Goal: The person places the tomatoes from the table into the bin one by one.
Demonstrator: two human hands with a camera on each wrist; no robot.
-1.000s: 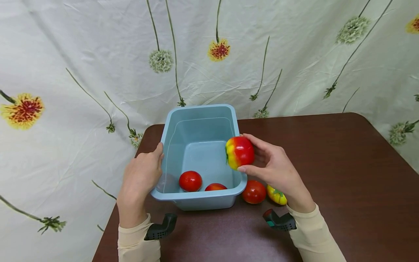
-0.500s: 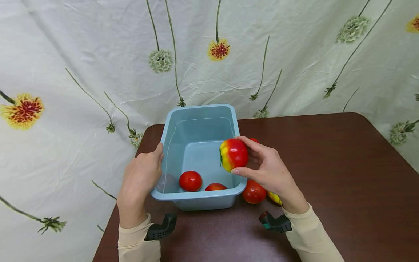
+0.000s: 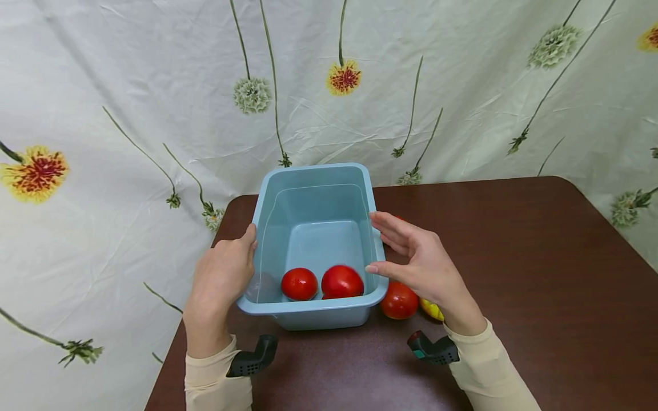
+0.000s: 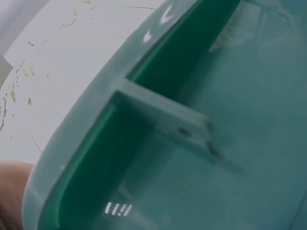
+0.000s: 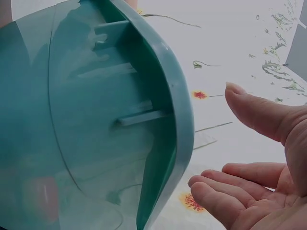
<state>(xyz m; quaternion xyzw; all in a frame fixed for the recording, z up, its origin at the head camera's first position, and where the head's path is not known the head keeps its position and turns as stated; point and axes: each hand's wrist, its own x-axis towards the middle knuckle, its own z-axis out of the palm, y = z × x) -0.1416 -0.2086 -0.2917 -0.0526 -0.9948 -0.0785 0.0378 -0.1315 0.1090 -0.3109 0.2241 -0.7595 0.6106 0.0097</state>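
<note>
A light blue plastic bin (image 3: 329, 237) stands on the table. My left hand (image 3: 222, 285) holds its left rim, the thumb lying along the edge and the other fingers mostly hidden. Over the right rim, my right hand (image 3: 418, 257) is spread with a gap between thumb and fingers and nothing in it; the right wrist view shows that hand (image 5: 259, 158) beside the bin's rim (image 5: 184, 115). Inside the bin, near the front wall, lie a red tomato-like fruit (image 3: 299, 284) and, to its right, a slightly blurred red fruit (image 3: 342, 281). Another red fruit there is almost wholly covered.
Right of the bin's front corner a red fruit (image 3: 399, 301) sits on the dark brown table (image 3: 540, 285). A yellow fruit (image 3: 432, 309) is partly behind the right wrist. A bit of red shows behind the right fingers. A flowered cloth (image 3: 462, 114) hangs behind.
My right hand moved slightly left with the red-and-yellow fruit, then let it go. That fruit has dropped into the bin's front right part. The left hand has stayed put.
</note>
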